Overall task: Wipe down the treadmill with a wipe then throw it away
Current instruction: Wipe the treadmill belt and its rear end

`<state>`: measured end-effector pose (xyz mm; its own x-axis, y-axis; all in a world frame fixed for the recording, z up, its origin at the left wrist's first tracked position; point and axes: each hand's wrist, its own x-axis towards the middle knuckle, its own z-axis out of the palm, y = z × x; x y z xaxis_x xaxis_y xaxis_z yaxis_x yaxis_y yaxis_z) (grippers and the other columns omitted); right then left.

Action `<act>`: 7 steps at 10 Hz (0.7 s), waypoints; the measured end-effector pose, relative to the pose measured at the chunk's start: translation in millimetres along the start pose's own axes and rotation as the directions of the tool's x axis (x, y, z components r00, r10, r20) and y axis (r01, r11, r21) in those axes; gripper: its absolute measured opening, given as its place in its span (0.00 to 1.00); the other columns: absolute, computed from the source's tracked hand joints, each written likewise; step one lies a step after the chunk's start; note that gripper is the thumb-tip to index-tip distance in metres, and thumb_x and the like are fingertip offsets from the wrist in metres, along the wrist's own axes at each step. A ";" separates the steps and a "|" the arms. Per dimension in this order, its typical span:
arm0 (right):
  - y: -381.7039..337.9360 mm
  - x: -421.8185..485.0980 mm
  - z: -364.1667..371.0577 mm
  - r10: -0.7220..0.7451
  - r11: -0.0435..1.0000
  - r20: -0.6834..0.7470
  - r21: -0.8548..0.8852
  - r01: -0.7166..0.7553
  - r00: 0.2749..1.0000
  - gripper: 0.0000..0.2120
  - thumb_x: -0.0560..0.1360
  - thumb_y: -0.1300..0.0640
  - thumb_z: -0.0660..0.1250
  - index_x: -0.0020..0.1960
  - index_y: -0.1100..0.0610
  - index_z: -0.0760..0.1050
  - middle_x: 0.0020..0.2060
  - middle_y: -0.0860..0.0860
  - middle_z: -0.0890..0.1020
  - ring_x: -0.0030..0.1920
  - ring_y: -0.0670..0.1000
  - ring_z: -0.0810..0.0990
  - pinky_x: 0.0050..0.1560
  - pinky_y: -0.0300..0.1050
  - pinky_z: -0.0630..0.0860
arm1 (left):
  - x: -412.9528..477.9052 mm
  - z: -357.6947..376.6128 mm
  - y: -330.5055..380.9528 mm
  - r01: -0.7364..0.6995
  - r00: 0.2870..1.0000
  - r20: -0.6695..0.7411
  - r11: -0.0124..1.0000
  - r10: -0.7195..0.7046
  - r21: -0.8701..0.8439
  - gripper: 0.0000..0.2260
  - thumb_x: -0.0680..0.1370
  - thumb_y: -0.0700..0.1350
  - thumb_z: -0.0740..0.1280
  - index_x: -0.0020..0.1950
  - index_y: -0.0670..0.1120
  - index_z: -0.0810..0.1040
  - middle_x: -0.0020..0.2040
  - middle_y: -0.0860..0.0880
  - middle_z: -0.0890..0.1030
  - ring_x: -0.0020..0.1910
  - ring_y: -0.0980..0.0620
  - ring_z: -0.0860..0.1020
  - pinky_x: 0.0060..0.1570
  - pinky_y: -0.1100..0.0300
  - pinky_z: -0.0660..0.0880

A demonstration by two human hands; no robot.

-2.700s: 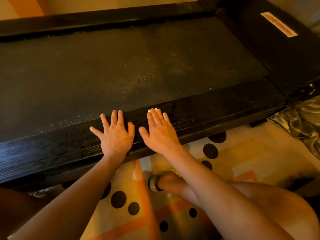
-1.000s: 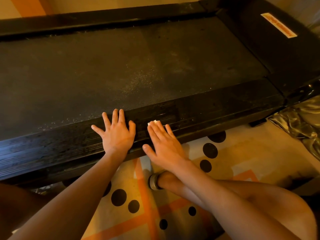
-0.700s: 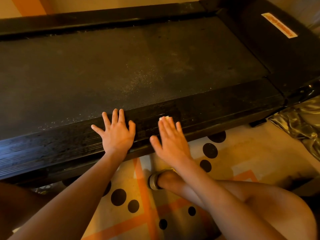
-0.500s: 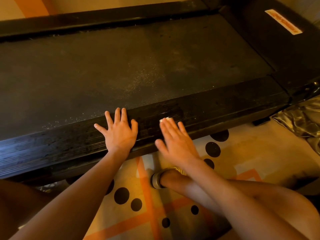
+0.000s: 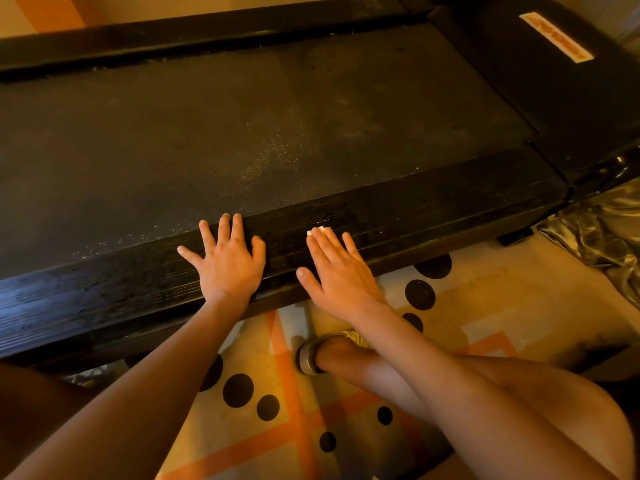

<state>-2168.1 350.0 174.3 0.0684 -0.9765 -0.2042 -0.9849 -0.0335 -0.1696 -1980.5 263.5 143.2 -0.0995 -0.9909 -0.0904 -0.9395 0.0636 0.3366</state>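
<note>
A black treadmill [image 5: 277, 126] fills the upper half of the view, its dusty belt speckled with pale grit. My left hand [image 5: 228, 261] lies flat with spread fingers on the near side rail [image 5: 433, 209]. To its right, my right hand [image 5: 337, 271] presses flat on the same rail with straight fingers. A small white wipe [image 5: 322, 229] peeks out from under its fingertips; most of the wipe is hidden beneath the hand.
Below the rail lies a cream floor mat [image 5: 485, 299] with orange stripes and black dots. My sandalled foot [image 5: 311, 355] and bare leg rest on it. Crumpled shiny plastic [image 5: 602, 230] sits at the right. An orange label [image 5: 556, 38] marks the treadmill's right end.
My right hand slid the wipe along the near rail, first toward me and then a little rightward. My left hand stayed planted on the rail.
</note>
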 end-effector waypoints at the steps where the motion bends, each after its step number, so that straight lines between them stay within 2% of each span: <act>1: 6.2 24.1 -12.8 -0.028 0.998 0.026 -0.054 0.029 0.999 0.34 0.85 0.38 0.42 0.84 0.57 0.45 0.84 0.53 0.47 0.83 0.51 0.41 0.81 0.52 0.38 | 0.6 0.4 -0.8 0.002 1.000 -0.002 1.000 -0.002 0.007 0.29 0.85 0.61 0.50 0.83 0.51 0.55 0.83 0.49 0.56 0.83 0.40 0.46 0.72 0.24 0.42; 2: 25.7 45.2 -27.3 -0.022 0.995 0.020 -0.100 0.024 1.000 0.34 0.85 0.38 0.41 0.84 0.58 0.47 0.84 0.54 0.48 0.83 0.52 0.44 0.82 0.54 0.40 | 1.1 0.8 -1.2 -0.001 1.000 -0.002 1.000 0.001 0.008 0.28 0.85 0.61 0.50 0.83 0.51 0.55 0.83 0.48 0.56 0.83 0.40 0.46 0.72 0.24 0.42; 3: 50.2 65.5 -36.6 0.179 0.983 -0.021 -0.046 -0.180 0.984 0.35 0.85 0.37 0.40 0.84 0.58 0.48 0.83 0.55 0.51 0.83 0.53 0.46 0.82 0.55 0.40 | 1.4 0.9 -0.8 0.003 1.000 -0.001 1.000 -0.003 0.003 0.28 0.85 0.60 0.50 0.83 0.51 0.56 0.83 0.49 0.56 0.83 0.40 0.46 0.72 0.24 0.42; 4: 36.1 67.0 -32.2 0.242 0.970 -0.018 -0.008 -0.242 0.970 0.37 0.84 0.36 0.41 0.84 0.59 0.47 0.83 0.56 0.49 0.83 0.55 0.44 0.82 0.56 0.41 | 1.6 0.6 -0.1 0.007 1.000 -0.006 1.000 -0.007 0.008 0.28 0.84 0.60 0.50 0.83 0.51 0.56 0.83 0.49 0.57 0.83 0.39 0.46 0.71 0.23 0.43; 5: 3.7 46.6 -21.1 0.065 0.998 0.009 0.001 -0.065 0.998 0.36 0.85 0.36 0.42 0.84 0.59 0.46 0.83 0.55 0.48 0.83 0.54 0.43 0.82 0.55 0.40 | 1.9 0.7 1.0 0.012 1.000 0.002 1.000 -0.012 0.010 0.28 0.84 0.60 0.50 0.83 0.51 0.55 0.83 0.49 0.57 0.83 0.40 0.46 0.71 0.24 0.43; 6: 14.0 42.9 -23.0 0.006 1.000 0.001 -0.026 -0.005 1.000 0.34 0.85 0.38 0.42 0.84 0.57 0.47 0.84 0.53 0.48 0.83 0.52 0.43 0.81 0.53 0.39 | 0.7 0.5 0.4 0.009 1.000 -0.001 1.000 -0.009 0.010 0.28 0.84 0.60 0.50 0.83 0.51 0.56 0.83 0.49 0.57 0.83 0.40 0.46 0.72 0.23 0.43; 7: 46.1 58.6 -33.3 0.195 0.981 -0.024 -0.004 -0.195 0.981 0.34 0.85 0.38 0.41 0.84 0.57 0.47 0.84 0.54 0.50 0.83 0.53 0.44 0.80 0.54 0.39 | 0.8 0.2 -0.2 0.002 1.000 -0.001 1.000 -0.002 0.007 0.28 0.84 0.60 0.50 0.83 0.51 0.56 0.83 0.49 0.57 0.83 0.39 0.46 0.72 0.23 0.43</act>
<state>-2214.8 284.1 186.7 -0.1284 -0.9693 -0.2099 -0.9801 0.1564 -0.1224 -1980.4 262.7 143.0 -0.0969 -0.9912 -0.0899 -0.9420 0.0622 0.3297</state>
